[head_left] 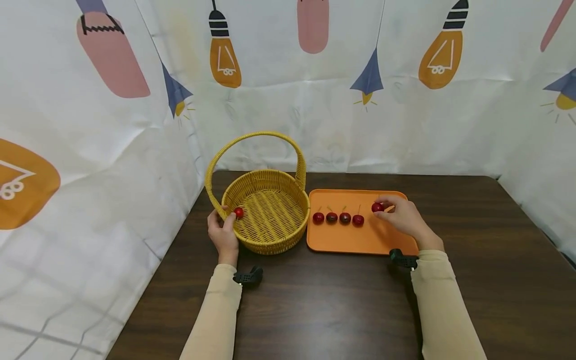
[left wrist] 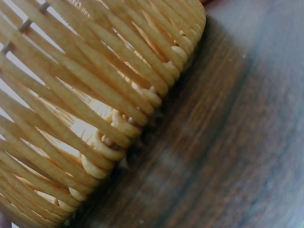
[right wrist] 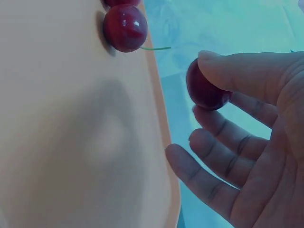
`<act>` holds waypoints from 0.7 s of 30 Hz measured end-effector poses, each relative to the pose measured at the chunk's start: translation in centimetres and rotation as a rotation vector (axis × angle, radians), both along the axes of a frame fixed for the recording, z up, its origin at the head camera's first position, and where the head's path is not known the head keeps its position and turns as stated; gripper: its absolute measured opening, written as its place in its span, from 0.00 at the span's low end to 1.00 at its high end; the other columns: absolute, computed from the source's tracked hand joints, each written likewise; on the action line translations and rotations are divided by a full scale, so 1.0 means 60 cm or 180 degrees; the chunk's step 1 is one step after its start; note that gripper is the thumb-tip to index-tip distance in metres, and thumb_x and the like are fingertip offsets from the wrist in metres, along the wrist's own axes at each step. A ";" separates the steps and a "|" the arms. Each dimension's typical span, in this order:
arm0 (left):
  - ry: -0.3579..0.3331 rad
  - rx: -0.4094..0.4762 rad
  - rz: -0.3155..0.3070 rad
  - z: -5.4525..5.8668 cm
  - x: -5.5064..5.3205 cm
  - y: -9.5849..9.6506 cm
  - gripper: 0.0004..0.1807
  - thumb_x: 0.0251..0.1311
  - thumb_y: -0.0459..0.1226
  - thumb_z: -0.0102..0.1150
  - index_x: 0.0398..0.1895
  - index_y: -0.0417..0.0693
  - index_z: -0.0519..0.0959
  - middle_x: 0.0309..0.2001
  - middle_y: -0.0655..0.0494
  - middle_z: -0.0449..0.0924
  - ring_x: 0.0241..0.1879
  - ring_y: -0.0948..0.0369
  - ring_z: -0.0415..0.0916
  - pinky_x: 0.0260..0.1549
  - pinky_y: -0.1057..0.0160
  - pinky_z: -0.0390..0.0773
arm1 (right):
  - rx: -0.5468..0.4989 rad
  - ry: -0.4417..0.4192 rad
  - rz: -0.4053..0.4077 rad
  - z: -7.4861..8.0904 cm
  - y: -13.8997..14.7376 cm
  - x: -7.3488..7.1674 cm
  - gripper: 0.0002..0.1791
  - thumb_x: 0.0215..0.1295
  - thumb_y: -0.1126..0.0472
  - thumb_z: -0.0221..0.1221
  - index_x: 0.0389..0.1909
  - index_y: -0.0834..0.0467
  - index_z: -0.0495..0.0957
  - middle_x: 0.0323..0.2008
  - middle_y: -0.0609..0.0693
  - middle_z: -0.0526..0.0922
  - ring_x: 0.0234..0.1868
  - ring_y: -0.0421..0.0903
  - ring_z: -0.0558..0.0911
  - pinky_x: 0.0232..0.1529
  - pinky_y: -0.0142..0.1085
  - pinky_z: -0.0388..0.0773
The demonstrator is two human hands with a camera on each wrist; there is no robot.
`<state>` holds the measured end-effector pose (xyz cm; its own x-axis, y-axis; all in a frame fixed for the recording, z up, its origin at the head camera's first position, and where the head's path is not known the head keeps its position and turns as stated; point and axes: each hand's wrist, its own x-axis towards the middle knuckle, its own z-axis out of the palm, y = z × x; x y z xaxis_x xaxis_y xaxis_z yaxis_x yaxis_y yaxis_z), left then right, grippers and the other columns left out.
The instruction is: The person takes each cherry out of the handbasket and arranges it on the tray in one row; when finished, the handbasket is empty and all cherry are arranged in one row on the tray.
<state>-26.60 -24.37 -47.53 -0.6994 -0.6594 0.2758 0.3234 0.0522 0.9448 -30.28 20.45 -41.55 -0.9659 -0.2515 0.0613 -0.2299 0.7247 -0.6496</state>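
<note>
My left hand (head_left: 223, 237) grips the rim of a yellow woven basket (head_left: 270, 247) beside the foot of its tall handle, thumb on the inner side. A bright red cherry (head_left: 239, 213) shows just inside the rim, right by that thumb. The left wrist view is filled by the basket's slatted side (left wrist: 95, 90). Over the right part of an orange tray (head_left: 342, 242), my right hand (head_left: 405, 220) pinches a dark red cherry (right wrist: 204, 88) between thumb and fingers. Several cherries with stems, one of them this cherry (head_left: 358, 220), lie in a row on the tray.
Basket and tray stand side by side on a dark brown wooden table (head_left: 315, 310). Behind and to the left hangs a white printed cloth (head_left: 288, 110). Black wrist cameras are strapped to both wrists, over cream sleeves (head_left: 445, 305).
</note>
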 end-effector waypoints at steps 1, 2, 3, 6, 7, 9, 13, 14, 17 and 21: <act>-0.0009 -0.0005 -0.0001 -0.001 0.000 0.000 0.14 0.62 0.32 0.58 0.48 0.33 0.76 0.49 0.54 0.70 0.49 0.61 0.69 0.48 0.69 0.69 | -0.0001 -0.0010 -0.0019 -0.001 0.001 0.000 0.22 0.66 0.56 0.62 0.59 0.59 0.76 0.49 0.61 0.78 0.41 0.55 0.79 0.38 0.43 0.77; -0.0009 -0.0003 -0.0005 -0.001 0.000 0.000 0.14 0.62 0.32 0.58 0.48 0.33 0.76 0.49 0.53 0.70 0.49 0.60 0.69 0.48 0.69 0.69 | 0.0003 -0.0013 -0.0037 -0.002 0.001 0.000 0.23 0.66 0.56 0.62 0.59 0.59 0.76 0.49 0.62 0.78 0.42 0.56 0.78 0.38 0.43 0.77; -0.0006 0.0005 -0.0011 -0.002 -0.001 0.000 0.14 0.62 0.32 0.58 0.49 0.32 0.76 0.50 0.53 0.70 0.49 0.60 0.69 0.48 0.69 0.69 | 0.0002 -0.0023 -0.0053 -0.002 0.002 0.001 0.23 0.66 0.55 0.62 0.60 0.59 0.75 0.49 0.62 0.78 0.43 0.56 0.78 0.39 0.44 0.78; -0.0003 0.0027 -0.0026 -0.001 -0.001 0.000 0.14 0.62 0.31 0.58 0.49 0.31 0.76 0.51 0.51 0.70 0.49 0.60 0.69 0.48 0.68 0.69 | 0.0007 -0.0060 -0.0090 -0.003 0.006 0.000 0.24 0.66 0.55 0.62 0.60 0.59 0.75 0.50 0.62 0.77 0.45 0.58 0.78 0.42 0.47 0.78; 0.0003 0.0026 -0.0026 -0.001 -0.002 0.000 0.14 0.62 0.31 0.58 0.49 0.31 0.76 0.50 0.51 0.70 0.49 0.60 0.69 0.48 0.68 0.69 | 0.0013 -0.0062 -0.0100 -0.003 0.009 0.000 0.23 0.66 0.55 0.62 0.60 0.59 0.75 0.50 0.62 0.77 0.45 0.58 0.78 0.43 0.48 0.77; 0.0026 0.0039 -0.0019 0.001 -0.002 0.001 0.14 0.61 0.30 0.58 0.49 0.31 0.76 0.50 0.52 0.70 0.49 0.60 0.69 0.48 0.68 0.69 | 0.0015 -0.0078 -0.0103 -0.004 0.014 -0.001 0.23 0.66 0.55 0.62 0.59 0.59 0.75 0.50 0.61 0.77 0.45 0.57 0.77 0.43 0.47 0.77; 0.0036 0.0025 0.0009 0.001 -0.002 0.002 0.13 0.61 0.29 0.58 0.48 0.32 0.76 0.48 0.56 0.71 0.48 0.60 0.70 0.47 0.68 0.70 | 0.0031 -0.0080 -0.0069 -0.006 0.022 -0.003 0.21 0.66 0.55 0.62 0.57 0.59 0.76 0.49 0.61 0.78 0.44 0.56 0.78 0.42 0.45 0.77; 0.0036 0.0029 0.0008 0.001 -0.002 0.002 0.13 0.61 0.29 0.58 0.48 0.32 0.76 0.47 0.56 0.71 0.48 0.60 0.70 0.47 0.68 0.70 | 0.0044 -0.0084 -0.0050 -0.006 0.023 -0.003 0.21 0.66 0.55 0.62 0.57 0.58 0.76 0.49 0.60 0.78 0.44 0.56 0.78 0.42 0.45 0.77; 0.0008 0.0019 0.0010 0.001 -0.002 0.002 0.14 0.61 0.30 0.58 0.49 0.32 0.76 0.48 0.56 0.71 0.48 0.60 0.70 0.47 0.69 0.70 | 0.0061 -0.0146 0.0016 -0.008 0.023 -0.003 0.22 0.66 0.56 0.62 0.58 0.60 0.75 0.48 0.61 0.78 0.44 0.57 0.78 0.44 0.49 0.76; -0.0009 0.0025 0.0004 0.001 -0.003 0.002 0.14 0.62 0.31 0.58 0.49 0.32 0.76 0.48 0.54 0.70 0.48 0.61 0.70 0.48 0.69 0.69 | 0.0081 -0.0269 0.0086 -0.018 0.021 -0.005 0.23 0.66 0.56 0.62 0.58 0.60 0.75 0.49 0.61 0.78 0.45 0.57 0.78 0.46 0.50 0.76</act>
<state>-26.81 -24.24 -47.47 -0.6994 -0.6623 0.2686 0.3206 0.0451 0.9462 -30.59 21.69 -42.60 -0.9602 -0.2779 -0.0269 -0.1947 0.7354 -0.6490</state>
